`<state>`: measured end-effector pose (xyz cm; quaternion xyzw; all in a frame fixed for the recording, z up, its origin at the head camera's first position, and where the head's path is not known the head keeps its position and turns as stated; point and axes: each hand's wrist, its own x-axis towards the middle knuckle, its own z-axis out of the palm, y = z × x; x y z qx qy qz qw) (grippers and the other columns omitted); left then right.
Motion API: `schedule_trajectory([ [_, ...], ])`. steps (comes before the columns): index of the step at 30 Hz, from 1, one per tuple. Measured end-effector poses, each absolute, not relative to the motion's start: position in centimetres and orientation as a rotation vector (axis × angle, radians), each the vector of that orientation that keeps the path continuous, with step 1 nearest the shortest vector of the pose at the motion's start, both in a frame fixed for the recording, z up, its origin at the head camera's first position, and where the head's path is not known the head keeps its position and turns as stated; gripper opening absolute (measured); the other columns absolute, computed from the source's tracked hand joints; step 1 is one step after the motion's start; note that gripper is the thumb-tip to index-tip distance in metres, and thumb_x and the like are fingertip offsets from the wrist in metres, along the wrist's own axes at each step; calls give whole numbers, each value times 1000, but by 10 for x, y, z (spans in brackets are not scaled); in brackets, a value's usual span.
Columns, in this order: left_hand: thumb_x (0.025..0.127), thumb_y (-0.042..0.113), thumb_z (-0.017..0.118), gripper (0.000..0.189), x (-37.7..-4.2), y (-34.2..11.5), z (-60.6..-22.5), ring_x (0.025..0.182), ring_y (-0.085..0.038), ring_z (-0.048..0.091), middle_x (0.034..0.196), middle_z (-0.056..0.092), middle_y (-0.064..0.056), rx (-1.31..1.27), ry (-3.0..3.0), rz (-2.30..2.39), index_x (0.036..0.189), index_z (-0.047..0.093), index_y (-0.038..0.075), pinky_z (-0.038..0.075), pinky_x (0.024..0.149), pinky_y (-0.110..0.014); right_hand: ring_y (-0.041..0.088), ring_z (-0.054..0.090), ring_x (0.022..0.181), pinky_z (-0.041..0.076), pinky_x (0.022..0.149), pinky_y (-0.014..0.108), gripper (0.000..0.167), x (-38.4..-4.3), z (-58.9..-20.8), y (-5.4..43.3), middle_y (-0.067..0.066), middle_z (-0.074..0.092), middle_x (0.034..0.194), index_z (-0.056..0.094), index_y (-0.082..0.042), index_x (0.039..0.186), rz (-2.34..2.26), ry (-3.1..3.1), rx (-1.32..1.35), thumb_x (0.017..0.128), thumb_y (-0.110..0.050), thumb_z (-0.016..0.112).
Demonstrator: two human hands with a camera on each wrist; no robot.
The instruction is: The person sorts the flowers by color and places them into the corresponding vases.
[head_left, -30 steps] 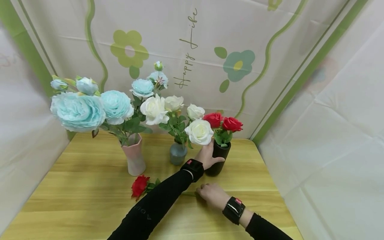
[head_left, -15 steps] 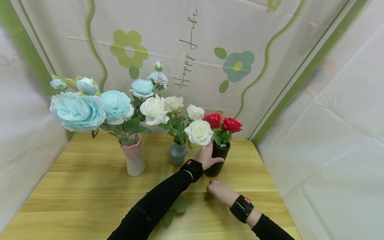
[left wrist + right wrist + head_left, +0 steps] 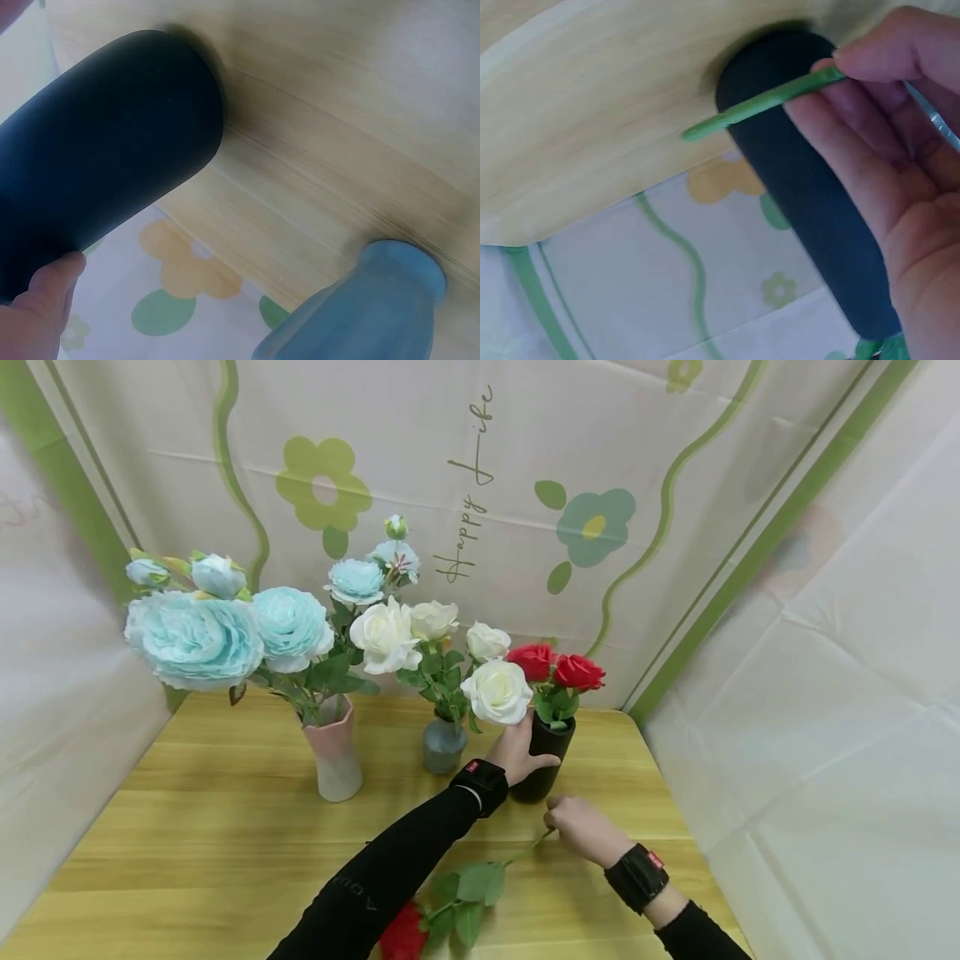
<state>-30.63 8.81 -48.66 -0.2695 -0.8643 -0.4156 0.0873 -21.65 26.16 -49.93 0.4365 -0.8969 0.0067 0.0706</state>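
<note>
My left hand [image 3: 522, 755] grips the black vase [image 3: 552, 752], thumb across its near side, the other fingers mostly hidden behind it. A fingertip shows at the edge of the dark vase [image 3: 112, 142] in the left wrist view. Two red roses [image 3: 579, 672] stand in this vase. Just in front of it, my right hand [image 3: 588, 829] pinches the stem of another red rose [image 3: 405, 933]. Its bloom points toward me, partly covered by my left sleeve, with green leaves [image 3: 480, 883] along the stem. The bare stem end [image 3: 761, 102] sticks out past thumb and fingers in the right wrist view.
To the left of the black vase is a small blue-grey vase [image 3: 444, 746] with white roses [image 3: 498, 691]. Farther left, a pink-and-white vase [image 3: 337, 760] holds large pale blue flowers [image 3: 197, 639]. A printed cloth [image 3: 465, 460] hangs behind the wooden table [image 3: 187, 843].
My right hand has moved right and away from me, swinging the rose so that its bloom now lies nearer to me and its stem slants toward the black vase. My left hand stays put.
</note>
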Motion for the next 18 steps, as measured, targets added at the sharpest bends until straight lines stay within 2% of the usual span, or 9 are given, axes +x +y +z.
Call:
schedule_trajectory([
  [7,83,41,79,100,-306,88,-482,144,-30,25,158,20,-23,-794,-2616,-1232,152,24,-5,37,109,-36,11,63,67,52,57,17,37,-216,-493,276,0,61,74,73,-10,74,282,-2603,1337,66,24,62],
  [12,83,41,80,99,-305,88,-480,144,-29,25,158,20,-22,-773,-2638,-1236,152,25,-4,35,111,-36,8,62,71,53,60,20,35,-210,-488,281,-3,64,77,72,-15,78,546,-2593,1368,68,19,68],
  [18,83,41,79,100,-304,89,-482,143,-30,26,158,21,-23,-790,-2647,-1218,152,24,-5,35,110,-35,11,66,75,55,66,24,39,-203,-494,284,-4,68,82,73,-19,85,886,-2536,1417,69,15,71],
])
